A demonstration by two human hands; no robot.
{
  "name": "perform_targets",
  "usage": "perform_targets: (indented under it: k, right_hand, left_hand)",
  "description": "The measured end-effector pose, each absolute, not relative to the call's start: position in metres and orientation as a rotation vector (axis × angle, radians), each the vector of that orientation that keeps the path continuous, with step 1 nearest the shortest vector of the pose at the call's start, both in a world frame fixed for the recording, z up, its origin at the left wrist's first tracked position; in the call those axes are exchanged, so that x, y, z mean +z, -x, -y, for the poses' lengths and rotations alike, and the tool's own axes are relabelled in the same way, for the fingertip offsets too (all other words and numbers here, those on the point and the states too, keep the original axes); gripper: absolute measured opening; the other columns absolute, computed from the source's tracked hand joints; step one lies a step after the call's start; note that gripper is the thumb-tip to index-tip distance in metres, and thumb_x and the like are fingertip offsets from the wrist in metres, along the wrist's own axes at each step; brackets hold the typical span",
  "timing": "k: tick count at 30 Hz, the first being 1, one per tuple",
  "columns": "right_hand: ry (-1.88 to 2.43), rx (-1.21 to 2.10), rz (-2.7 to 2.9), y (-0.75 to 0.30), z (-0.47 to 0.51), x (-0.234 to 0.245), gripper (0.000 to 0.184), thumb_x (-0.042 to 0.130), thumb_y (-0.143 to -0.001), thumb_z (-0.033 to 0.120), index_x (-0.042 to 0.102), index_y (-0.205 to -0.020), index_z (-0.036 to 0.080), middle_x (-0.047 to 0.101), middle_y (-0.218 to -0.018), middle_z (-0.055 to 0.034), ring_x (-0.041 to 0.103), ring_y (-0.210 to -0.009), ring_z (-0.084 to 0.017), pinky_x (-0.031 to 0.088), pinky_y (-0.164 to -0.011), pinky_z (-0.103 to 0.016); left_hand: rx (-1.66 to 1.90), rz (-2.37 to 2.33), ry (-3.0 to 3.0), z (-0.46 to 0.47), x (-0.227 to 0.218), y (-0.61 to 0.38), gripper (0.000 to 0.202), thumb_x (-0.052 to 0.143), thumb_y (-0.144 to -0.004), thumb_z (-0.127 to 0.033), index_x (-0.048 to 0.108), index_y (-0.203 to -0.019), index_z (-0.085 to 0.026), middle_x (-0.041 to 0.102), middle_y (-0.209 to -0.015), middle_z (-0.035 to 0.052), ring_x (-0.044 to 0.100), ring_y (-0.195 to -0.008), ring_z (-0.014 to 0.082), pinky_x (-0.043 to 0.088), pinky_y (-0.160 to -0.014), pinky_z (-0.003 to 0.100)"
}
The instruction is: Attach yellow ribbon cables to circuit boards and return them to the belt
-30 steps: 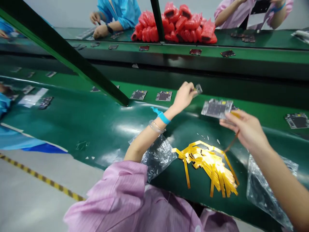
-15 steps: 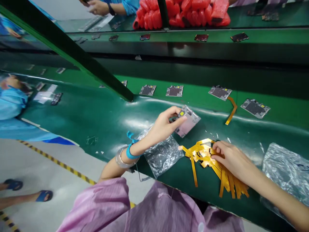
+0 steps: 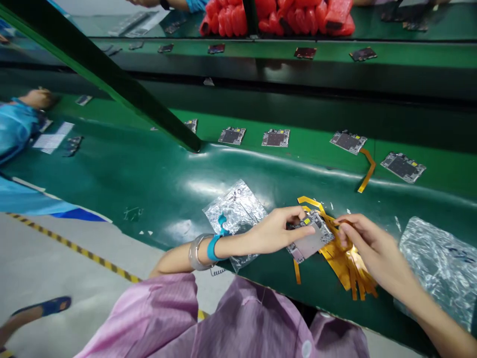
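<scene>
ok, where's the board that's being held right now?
Head view, lower right of centre: circuit board pinched in the left hand, over the left edge of the orange flex strips, right hand just right of it.

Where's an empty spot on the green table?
Bare mat lies left of the crinkly bag, below the slanted beam, and between bag and row of boards. Crowded near the yellow strips and the circuit board in the left hand.
</scene>
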State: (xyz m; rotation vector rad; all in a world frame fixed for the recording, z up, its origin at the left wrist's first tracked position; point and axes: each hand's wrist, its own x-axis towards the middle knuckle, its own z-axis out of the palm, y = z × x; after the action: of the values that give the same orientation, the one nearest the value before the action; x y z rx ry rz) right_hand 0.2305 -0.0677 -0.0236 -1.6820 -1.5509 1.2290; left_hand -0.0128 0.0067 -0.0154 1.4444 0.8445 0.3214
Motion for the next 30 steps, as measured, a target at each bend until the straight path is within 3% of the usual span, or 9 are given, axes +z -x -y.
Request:
perform_targets:
  k: [3,5,11,17,25,30]
  right_hand:
    - [1.697,1.226,1.419,-0.221,0.076,-0.024,0.027,0.049,-0.103,0.049,0.061,-0.107,0.025,0.064,-0.078,-0.0001,0.062,-0.072,-0.018,0.049,-0.067,-0.029]
    - [1.695,1.226,1.389,-0.217,0.077,-0.027,0.025,0.052,-0.102,0.048,0.061,-0.103,0.025,0.065,-0.082,-0.0008,0.062,-0.074,-0.018,0.049,-0.067,-0.028]
    - [1.579,0.998,1.447,-0.215,0.074,-0.034,0.014,0.070,-0.093,0.038,0.073,-0.089,0.025,0.071,-0.099,-0.0041,0.064,-0.095,-0.023,0.049,-0.089,-0.035]
    - [1.590,0.985,1.427,-0.212,0.071,-0.027,0.011,0.076,-0.088,0.035,0.075,-0.081,0.026,0.072,-0.087,-0.0023,0.065,-0.083,-0.022,0.051,-0.079,-0.034]
    - [1.591,0.950,1.465,-0.210,0.074,-0.029,0.011,0.074,-0.089,0.033,0.073,-0.081,0.026,0.071,-0.086,-0.0019,0.066,-0.079,-0.021,0.053,-0.076,-0.034]
    - [1.494,0.717,1.579,-0.213,0.082,-0.022,0.013,0.067,-0.094,0.022,0.077,-0.091,0.029,0.073,-0.096,-0.0040,0.067,-0.088,-0.024,0.051,-0.081,-0.038]
  left_hand:
    - [0.316,-0.890,-1.542,0.002,-0.012,0.007,0.033,0.061,-0.093,-0.043,0.043,-0.077,-0.020,0.040,-0.072,-0.0053,0.036,-0.065,0.0102,0.031,-0.059,0.025]
    - [0.315,-0.924,-1.588,0.005,-0.010,0.003,0.035,0.060,-0.093,-0.042,0.039,-0.076,-0.020,0.037,-0.071,-0.0057,0.034,-0.064,0.0105,0.029,-0.058,0.026]
    - [0.368,-1.003,-1.647,0.006,-0.006,0.000,0.038,0.057,-0.095,-0.042,0.034,-0.073,-0.021,0.035,-0.070,-0.0053,0.033,-0.064,0.0112,0.028,-0.059,0.027]
    - [0.350,-0.964,-1.707,0.011,-0.007,0.001,0.032,0.057,-0.095,-0.039,0.040,-0.076,-0.021,0.043,-0.074,-0.0038,0.037,-0.066,0.0119,0.030,-0.060,0.027]
    - [0.449,-0.924,-1.734,0.019,-0.009,0.001,0.029,0.059,-0.095,-0.031,0.039,-0.077,-0.021,0.046,-0.074,-0.0034,0.040,-0.066,0.0121,0.032,-0.062,0.028]
    - [0.313,-0.845,-1.081,0.011,-0.024,0.001,0.028,0.068,-0.089,-0.038,0.045,-0.090,-0.021,0.054,-0.082,-0.0021,0.050,-0.069,0.0115,0.039,-0.061,0.026]
